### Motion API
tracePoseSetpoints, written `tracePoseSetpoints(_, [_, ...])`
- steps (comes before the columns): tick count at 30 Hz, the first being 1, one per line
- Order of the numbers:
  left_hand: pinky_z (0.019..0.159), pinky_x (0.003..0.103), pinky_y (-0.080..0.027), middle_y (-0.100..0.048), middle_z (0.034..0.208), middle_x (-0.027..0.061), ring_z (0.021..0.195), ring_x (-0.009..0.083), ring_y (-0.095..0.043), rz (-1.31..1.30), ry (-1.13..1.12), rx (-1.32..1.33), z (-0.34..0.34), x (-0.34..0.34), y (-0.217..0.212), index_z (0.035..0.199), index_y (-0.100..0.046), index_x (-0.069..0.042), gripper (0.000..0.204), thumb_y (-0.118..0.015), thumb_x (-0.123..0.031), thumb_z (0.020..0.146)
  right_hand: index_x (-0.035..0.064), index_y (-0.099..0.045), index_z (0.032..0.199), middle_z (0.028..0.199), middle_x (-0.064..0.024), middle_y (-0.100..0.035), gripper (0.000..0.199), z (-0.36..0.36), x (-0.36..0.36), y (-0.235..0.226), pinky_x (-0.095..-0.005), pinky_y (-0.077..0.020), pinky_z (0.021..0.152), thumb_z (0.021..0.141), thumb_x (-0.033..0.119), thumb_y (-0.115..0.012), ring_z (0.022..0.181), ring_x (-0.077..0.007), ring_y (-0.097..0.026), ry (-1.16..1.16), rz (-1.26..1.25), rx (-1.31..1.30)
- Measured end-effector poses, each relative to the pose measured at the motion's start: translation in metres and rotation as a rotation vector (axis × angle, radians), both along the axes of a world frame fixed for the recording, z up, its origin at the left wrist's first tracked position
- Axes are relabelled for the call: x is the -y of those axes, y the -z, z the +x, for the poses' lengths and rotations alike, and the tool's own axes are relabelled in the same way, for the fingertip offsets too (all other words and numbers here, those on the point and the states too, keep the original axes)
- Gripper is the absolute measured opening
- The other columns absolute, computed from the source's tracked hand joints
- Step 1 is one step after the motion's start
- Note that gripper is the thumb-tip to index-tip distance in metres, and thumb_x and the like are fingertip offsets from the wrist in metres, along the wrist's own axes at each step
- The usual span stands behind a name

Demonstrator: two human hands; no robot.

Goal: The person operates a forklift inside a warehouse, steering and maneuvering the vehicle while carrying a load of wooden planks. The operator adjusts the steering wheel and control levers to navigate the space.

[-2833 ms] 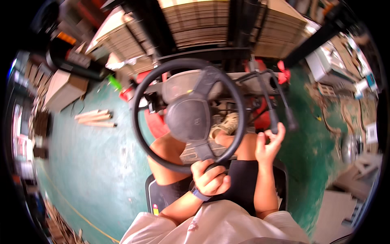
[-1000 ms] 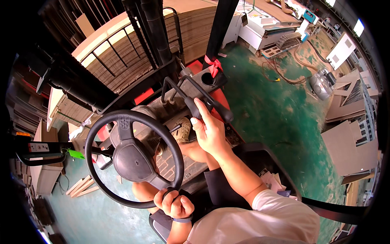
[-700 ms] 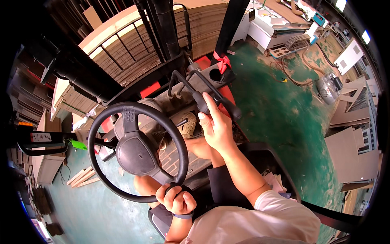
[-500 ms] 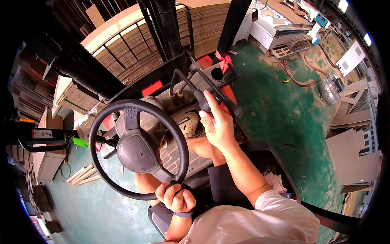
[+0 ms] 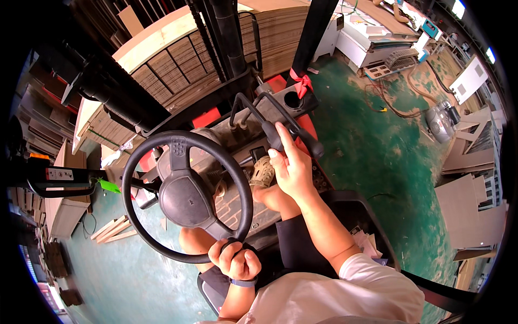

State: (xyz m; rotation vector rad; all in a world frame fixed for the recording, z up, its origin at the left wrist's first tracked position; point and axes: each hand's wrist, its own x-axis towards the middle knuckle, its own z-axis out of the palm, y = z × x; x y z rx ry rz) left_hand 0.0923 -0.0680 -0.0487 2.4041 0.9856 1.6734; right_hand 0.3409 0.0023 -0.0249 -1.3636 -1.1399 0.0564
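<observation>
The black steering wheel (image 5: pixel 186 198) of a forklift stands in front of me. My left hand (image 5: pixel 235 260) is closed around the lower rim, on what seems to be a dark knob mostly hidden by the fingers. My right hand (image 5: pixel 294 170) rests at the black-handled control lever (image 5: pixel 273 135). Its index finger lies along the handle and the thumb sits on the near side; the other fingers are hidden behind the palm. Beside it a second lever (image 5: pixel 309 143) stands untouched. Below, a foot in a beige clog (image 5: pixel 263 171) is by the pedals.
Beyond the black mast (image 5: pixel 226 43) lies a tall stack of boards (image 5: pixel 172 75). Right of the forklift, a motor-like machine (image 5: pixel 441 121), hoses and leaning panels (image 5: pixel 468 210) stand on the green floor. Loose wood strips (image 5: pixel 114 229) lie at left. A red ribbon (image 5: pixel 302 82) hangs on the post.
The view has shifted slightly, so the wheel and levers sit a little further right. The clogged foot shows more plainly. Both hands keep their places on the wheel and lever.
</observation>
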Motion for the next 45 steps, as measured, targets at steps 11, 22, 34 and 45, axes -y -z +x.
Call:
tracePoseSetpoints(11, [0.085,0.043,-0.049,-0.067,0.095,0.0029,0.096,0.0350,-0.060,0.003,-0.013,-0.019,-0.001,-0.002,-0.006,0.078,-0.060,-0.012,0.012,-0.071,-0.016,0.081,-0.0011,-0.065,0.125,0.128,-0.0191,-0.060,0.045,0.016,-0.018,0.106,-0.0493,-0.0484,0.099,0.083,0.013,-0.073,0.121,-0.0409,-0.057,0.143,-0.259,0.411])
tracePoseSetpoints(22, [0.081,0.043,-0.047,-0.069,0.091,0.0012,0.094,0.0333,-0.061,-0.003,0.025,0.022,0.000,-0.005,-0.008,0.075,-0.066,-0.014,0.008,-0.074,-0.016,0.077,0.0046,-0.069,0.091,0.084,-0.0187,-0.066,0.020,0.043,-0.014,0.160,-0.0525,-0.0503,0.074,0.093,0.024,-0.073,0.089,-0.0430,-0.065,0.014,-0.384,0.273])
tracePoseSetpoints(34, [0.077,0.043,-0.047,-0.070,0.093,0.0026,0.091,0.0329,-0.064,0.074,0.074,0.037,0.000,-0.013,-0.016,0.076,-0.066,-0.013,0.010,-0.076,-0.014,0.074,-0.0010,-0.060,0.131,0.125,-0.0149,-0.057,0.034,0.036,0.085,0.097,-0.0361,-0.0483,0.080,0.100,0.013,-0.061,0.096,-0.0242,-0.061,0.277,-0.139,0.051])
tracePoseSetpoints(45, [0.079,0.043,-0.048,-0.070,0.094,0.0029,0.091,0.0331,-0.063,0.074,0.061,0.034,0.004,-0.012,-0.015,0.077,-0.066,-0.013,0.010,-0.076,-0.014,0.076,-0.0011,-0.055,0.140,0.139,-0.0179,-0.061,0.040,0.050,0.056,0.055,-0.0384,-0.0512,0.087,0.106,0.020,-0.057,0.113,-0.0297,-0.061,0.272,0.051,0.154])
